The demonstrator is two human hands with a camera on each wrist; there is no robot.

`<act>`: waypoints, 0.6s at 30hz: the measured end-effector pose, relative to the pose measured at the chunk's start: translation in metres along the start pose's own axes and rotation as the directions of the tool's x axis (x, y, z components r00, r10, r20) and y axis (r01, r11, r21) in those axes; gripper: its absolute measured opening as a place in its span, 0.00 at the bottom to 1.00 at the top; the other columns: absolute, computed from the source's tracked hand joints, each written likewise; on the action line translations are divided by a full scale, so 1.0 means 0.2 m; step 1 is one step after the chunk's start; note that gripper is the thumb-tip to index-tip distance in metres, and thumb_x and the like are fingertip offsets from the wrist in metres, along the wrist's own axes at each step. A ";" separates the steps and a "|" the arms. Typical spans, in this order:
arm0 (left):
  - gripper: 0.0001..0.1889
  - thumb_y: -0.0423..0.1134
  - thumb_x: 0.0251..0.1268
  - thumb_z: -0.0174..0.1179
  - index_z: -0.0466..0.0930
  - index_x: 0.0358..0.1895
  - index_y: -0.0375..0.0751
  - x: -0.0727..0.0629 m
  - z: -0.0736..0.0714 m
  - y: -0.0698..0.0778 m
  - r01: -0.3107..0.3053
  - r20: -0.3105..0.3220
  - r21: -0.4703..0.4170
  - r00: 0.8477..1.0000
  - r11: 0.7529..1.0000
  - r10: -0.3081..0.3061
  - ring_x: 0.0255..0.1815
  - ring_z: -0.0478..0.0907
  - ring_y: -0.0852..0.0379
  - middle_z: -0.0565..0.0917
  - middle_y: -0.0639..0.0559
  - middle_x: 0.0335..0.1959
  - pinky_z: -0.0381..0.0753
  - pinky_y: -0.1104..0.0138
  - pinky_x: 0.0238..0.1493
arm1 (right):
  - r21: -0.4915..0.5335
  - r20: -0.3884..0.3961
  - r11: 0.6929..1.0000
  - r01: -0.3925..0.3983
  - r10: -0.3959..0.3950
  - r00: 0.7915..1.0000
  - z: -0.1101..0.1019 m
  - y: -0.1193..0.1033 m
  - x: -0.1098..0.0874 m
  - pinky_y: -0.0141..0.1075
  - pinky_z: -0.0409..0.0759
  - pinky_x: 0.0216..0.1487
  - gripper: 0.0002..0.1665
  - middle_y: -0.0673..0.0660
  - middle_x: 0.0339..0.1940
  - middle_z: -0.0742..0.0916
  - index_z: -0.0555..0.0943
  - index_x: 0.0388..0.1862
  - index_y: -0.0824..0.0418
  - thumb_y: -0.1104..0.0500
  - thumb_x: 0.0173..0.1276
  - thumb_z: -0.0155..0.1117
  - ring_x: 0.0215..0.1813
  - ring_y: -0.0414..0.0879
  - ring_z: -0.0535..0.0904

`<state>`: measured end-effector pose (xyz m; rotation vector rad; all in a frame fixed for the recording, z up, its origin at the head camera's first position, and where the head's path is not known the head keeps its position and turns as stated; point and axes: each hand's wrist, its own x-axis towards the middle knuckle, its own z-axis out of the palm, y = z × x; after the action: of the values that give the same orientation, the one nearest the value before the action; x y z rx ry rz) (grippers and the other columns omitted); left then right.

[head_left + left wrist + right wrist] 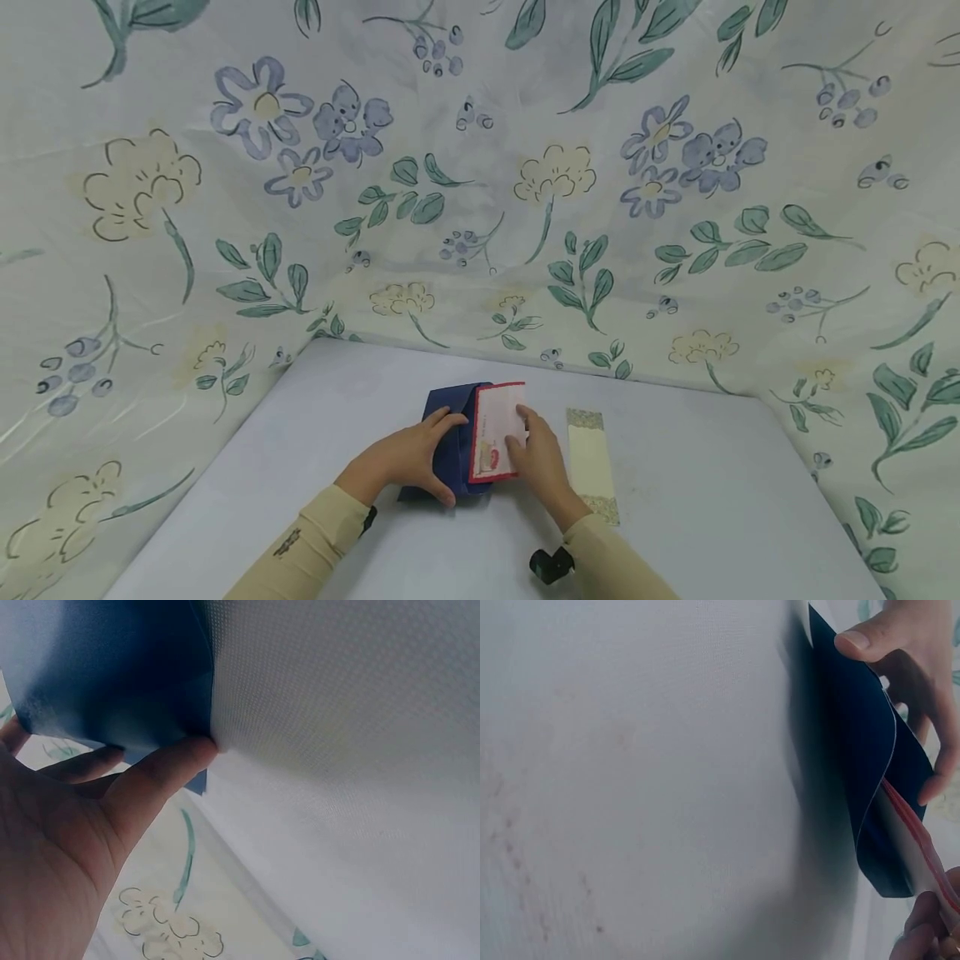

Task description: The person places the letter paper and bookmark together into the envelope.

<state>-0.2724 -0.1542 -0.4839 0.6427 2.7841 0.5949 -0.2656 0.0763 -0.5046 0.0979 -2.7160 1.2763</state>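
A dark blue envelope sits at the middle of the white table, its opening facing right. My left hand grips its left part; in the left wrist view the thumb presses the blue paper near its edge, with other fingers partly behind it. A white card with a red border and a small printed picture lies partly within the envelope's mouth. My right hand pinches the card's right edge. The right wrist view shows the card's red edge between the envelope's curved sides; the tucked-in part is hidden.
Just right of my right hand lies a long cream strip with glittery patterned ends. White tabletop extends around these things. Floral cloth rises behind the table and along both sides.
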 end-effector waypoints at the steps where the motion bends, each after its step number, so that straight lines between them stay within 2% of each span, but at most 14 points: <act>1: 0.64 0.65 0.31 0.84 0.58 0.77 0.56 0.00 0.00 0.00 0.003 0.001 0.002 1.000 1.000 -0.003 0.71 0.69 0.34 0.55 0.37 0.81 0.73 0.42 0.65 | 0.002 0.000 1.000 0.000 0.000 1.000 0.00 0.00 0.00 0.51 0.80 0.58 0.33 0.64 0.60 0.82 0.71 0.72 0.65 0.62 0.71 0.68 0.56 0.55 0.80; 18: 0.63 0.66 0.31 0.83 0.58 0.77 0.56 0.00 0.00 0.00 -0.004 -0.004 0.017 1.000 1.000 0.004 0.70 0.70 0.34 0.57 0.36 0.80 0.73 0.42 0.64 | -0.014 0.008 0.999 0.043 -0.043 0.999 0.04 -0.02 0.00 0.49 0.82 0.52 0.32 0.64 0.56 0.83 0.72 0.71 0.67 0.62 0.70 0.68 0.49 0.52 0.80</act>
<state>-0.2724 -0.1542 -0.4840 0.6522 2.7947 0.5743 -0.2664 0.0668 -0.5060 0.1589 -2.7139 1.2480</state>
